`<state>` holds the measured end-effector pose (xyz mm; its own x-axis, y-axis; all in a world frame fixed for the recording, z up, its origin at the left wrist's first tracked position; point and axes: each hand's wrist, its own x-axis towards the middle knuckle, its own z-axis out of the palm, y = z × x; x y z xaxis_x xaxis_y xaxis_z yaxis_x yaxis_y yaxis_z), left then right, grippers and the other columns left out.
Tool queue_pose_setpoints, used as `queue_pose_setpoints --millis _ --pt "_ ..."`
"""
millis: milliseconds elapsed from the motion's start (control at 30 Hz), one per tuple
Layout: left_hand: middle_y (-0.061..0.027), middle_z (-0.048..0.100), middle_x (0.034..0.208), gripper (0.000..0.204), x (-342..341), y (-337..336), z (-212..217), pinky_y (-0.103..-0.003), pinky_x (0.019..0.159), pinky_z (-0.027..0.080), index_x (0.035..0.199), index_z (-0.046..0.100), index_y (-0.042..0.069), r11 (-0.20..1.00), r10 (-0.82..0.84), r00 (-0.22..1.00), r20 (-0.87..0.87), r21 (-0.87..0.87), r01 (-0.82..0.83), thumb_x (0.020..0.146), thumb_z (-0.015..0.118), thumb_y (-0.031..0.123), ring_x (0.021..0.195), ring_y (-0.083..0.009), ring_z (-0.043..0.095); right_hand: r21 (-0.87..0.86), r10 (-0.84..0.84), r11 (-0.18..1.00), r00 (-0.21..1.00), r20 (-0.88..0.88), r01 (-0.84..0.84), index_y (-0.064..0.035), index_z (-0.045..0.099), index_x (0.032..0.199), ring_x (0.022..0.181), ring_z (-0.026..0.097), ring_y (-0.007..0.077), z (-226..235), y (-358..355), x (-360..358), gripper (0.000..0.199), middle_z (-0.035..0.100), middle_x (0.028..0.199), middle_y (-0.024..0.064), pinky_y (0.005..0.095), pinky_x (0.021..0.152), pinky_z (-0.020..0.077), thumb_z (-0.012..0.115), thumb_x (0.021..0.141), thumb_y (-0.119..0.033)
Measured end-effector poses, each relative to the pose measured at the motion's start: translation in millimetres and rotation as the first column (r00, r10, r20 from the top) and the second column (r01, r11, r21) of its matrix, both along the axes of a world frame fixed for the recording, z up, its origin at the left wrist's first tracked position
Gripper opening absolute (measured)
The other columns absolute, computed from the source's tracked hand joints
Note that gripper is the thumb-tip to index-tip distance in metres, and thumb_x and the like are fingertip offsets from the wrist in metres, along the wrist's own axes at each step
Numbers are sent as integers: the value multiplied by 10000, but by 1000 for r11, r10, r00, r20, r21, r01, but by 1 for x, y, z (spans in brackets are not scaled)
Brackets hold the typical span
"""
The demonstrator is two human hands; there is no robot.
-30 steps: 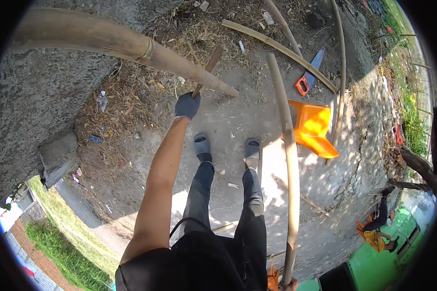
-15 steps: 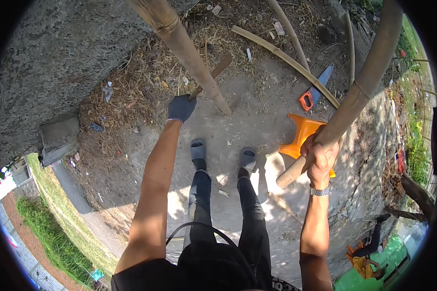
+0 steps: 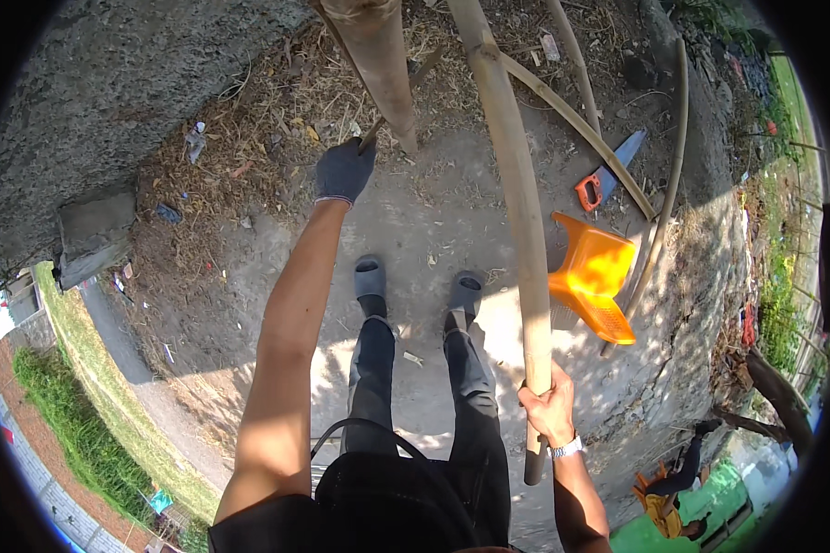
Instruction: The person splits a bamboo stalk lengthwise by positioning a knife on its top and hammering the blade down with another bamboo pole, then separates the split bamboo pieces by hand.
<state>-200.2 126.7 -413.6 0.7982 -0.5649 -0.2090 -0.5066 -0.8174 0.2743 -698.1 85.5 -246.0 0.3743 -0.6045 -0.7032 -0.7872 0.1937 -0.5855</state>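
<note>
My left hand (image 3: 345, 171), in a dark grey glove, is closed around the handle end of what looks like a machete. Its long, flat brown blade (image 3: 424, 71) points up and away, partly hidden behind a thick bamboo pole (image 3: 378, 69) that stands just ahead of the glove. Bare but for a metal watch (image 3: 567, 447), my right hand (image 3: 551, 405) grips a long bamboo pole (image 3: 518, 184) close to its near end. That pole reaches far ahead, past the top of the picture. An orange plastic stool (image 3: 592, 267) is to the right of it.
A handsaw (image 3: 623, 157) with an orange handle lies at the right, against a split bamboo length (image 3: 576, 124). Another thin pole (image 3: 678, 147) lies beyond. Rough concrete (image 3: 129, 83) rises at the left. A person in yellow (image 3: 664, 510) is at the far lower right.
My right hand has moved down and left, bringing the bamboo pole across in front of the stool. The stool is now uncovered. My left hand has moved slightly up with the blade.
</note>
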Motion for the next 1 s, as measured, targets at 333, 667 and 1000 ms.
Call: queue_pose_setpoints --millis 333,667,1000 --pt "-243 731 909 493 46 10 -7 -540 792 539 965 752 66 994 -106 987 -121 5 108 980 573 525 894 -455 695 -242 -21 970 1000 -22 15 -14 555 887 546 599 255 4 55 -47 228 625 667 118 374 579 510 671 700 -73" --pt "-222 746 947 519 49 8 11 -514 824 554 997 757 68 996 -86 986 -139 25 91 933 623 565 929 -417 712 -152 151 971 965 -213 -185 -25 608 970 652 663 203 -7 69 -92 293 682 732 93 367 656 547 681 687 -54" --pt "-202 753 974 379 24 33 -8 -505 859 576 1003 756 104 994 37 992 -117 103 -25 926 599 441 945 -401 726 193 106 975 994 22 -108 -2 670 891 719 669 134 -45 42 -50 192 673 763 39 306 670 550 676 714 70"
